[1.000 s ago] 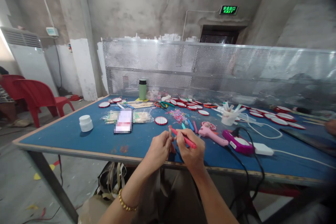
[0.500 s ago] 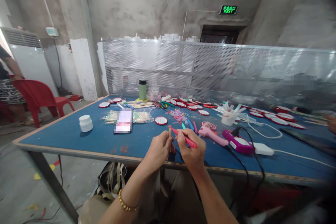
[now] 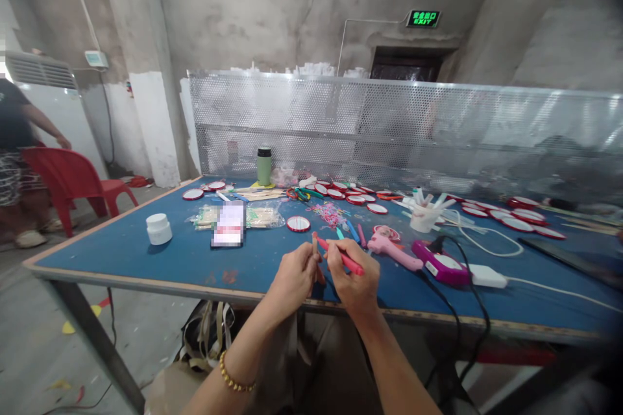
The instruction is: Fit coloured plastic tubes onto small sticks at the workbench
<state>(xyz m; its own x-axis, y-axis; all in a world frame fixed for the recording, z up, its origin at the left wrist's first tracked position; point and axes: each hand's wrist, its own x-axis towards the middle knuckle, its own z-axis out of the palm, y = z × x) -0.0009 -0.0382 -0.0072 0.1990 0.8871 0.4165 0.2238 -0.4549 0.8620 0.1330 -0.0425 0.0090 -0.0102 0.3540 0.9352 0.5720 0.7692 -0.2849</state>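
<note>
My left hand (image 3: 293,277) is closed around a flat wooden craft stick (image 3: 315,245), held upright with its top end coloured orange-red. My right hand (image 3: 359,280) grips a red marker pen (image 3: 351,264), whose tip points left and touches or nearly touches the stick. Both hands are close together above the table's front edge. Just beyond them lie a teal marker (image 3: 351,230), a purple marker (image 3: 361,235) and a pile of small pink and coloured pieces (image 3: 328,214). A round red-rimmed disc (image 3: 298,224) lies behind my left hand.
On the blue table (image 3: 195,266) are a phone (image 3: 230,224), a white jar (image 3: 159,229), bagged sticks (image 3: 265,214) and a green bottle (image 3: 263,167). To the right are a pink glue gun (image 3: 394,250), a purple device (image 3: 440,264), cables and a cup (image 3: 424,217).
My hands, the stick and the marker have hardly moved. At the far left, a person behind the red chair has shifted and shows more of the body, arm and shoes.
</note>
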